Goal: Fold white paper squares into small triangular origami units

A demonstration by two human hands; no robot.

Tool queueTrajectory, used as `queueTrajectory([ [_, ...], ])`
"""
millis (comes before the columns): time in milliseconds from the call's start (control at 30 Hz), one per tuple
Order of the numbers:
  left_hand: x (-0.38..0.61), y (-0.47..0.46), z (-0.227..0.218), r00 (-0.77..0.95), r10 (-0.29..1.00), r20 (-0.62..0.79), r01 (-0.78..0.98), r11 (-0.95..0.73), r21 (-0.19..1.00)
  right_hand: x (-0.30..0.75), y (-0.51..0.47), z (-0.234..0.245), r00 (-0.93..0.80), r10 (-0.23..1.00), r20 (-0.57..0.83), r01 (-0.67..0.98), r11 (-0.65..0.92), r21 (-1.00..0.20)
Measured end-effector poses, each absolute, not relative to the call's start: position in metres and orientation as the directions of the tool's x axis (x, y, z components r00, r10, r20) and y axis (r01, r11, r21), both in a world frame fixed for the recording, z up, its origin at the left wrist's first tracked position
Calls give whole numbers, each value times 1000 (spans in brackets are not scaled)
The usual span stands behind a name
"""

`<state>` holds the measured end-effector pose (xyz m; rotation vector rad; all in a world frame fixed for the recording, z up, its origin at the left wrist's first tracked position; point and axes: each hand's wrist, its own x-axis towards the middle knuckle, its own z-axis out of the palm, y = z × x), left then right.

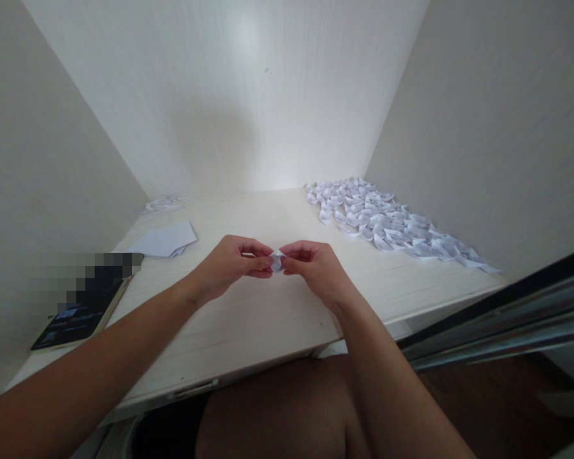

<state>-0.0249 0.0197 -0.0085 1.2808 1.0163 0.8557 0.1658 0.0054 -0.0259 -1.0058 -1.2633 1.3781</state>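
While the left hand [229, 264] and right hand [316, 268] meet above the middle of the bench [268, 319], a small folded paper [277, 260] is pinched between them, just over the bench top. The left fingers [261, 258] are clamped on its left side, the right fingers [294, 254] on its right. A pile [387, 223] of folded pieces lies along the bench's right rear. Sheets [165, 240] lie at its left, a tablet [79, 312] at its near left edge, scraps [165, 203] in its left rear corner
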Motion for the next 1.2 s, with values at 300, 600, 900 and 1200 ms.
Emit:
queueTrajectory([
  [300, -18, 16, -8, 297, 951, -85, 128, 49, 991, 165, 8, -30, -137, 987, 83, -53, 76, -996],
  [600, -15, 14, -13, 176, 978, 107, 278, -154, 948, 150, 1, -32, 34, 985, 170, 158, 163, -974],
  [900, -16, 13, -20, 97, 947, 307, 414, -319, 853, 135, -9, -25, 115, 949, 293, 378, 231, -897],
  [1200, -14, 10, -21, 47, 912, 408, 485, -378, 788, 125, -12, -27, 163, 926, 340, 403, 252, -880],
])
